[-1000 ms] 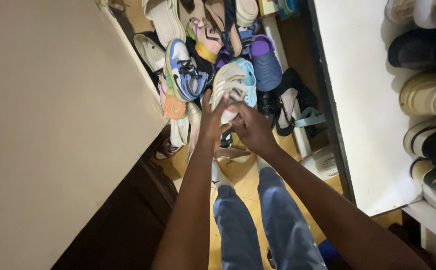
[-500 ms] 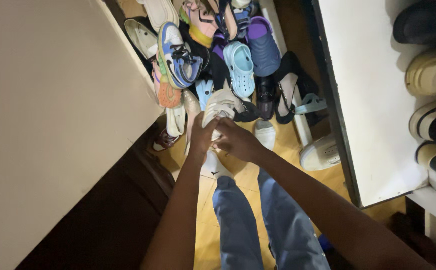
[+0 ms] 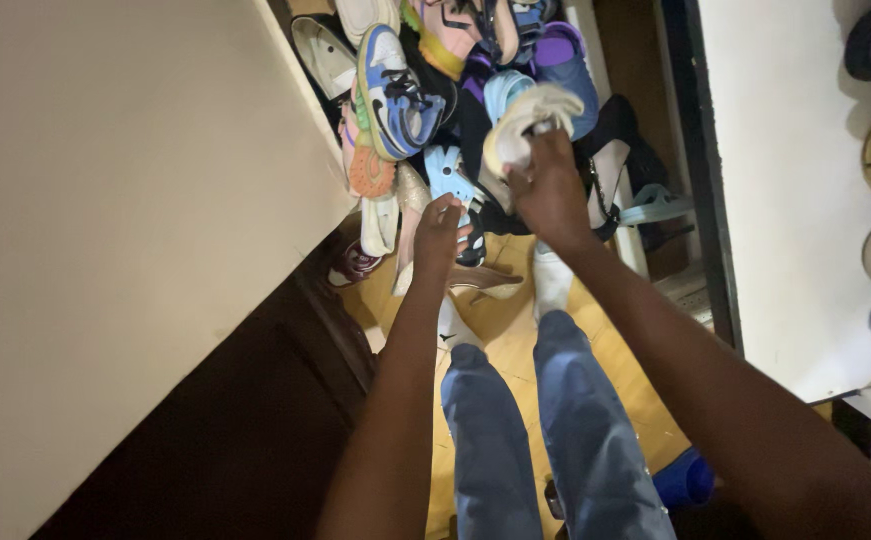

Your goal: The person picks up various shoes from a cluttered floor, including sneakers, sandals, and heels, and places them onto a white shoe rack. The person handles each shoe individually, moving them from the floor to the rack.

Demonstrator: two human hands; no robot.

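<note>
step: sorting shoes | right hand clamped round a cream rubber-soled shoe, lifted over the floor pile (messy!) | left hand loose, holding nothing | next: probably needs its match

A pale beige wall is filling nine o'clock, a white shelf unit is standing at three o'clock, and dim light is falling on the yellow wooden floor between.
</note>
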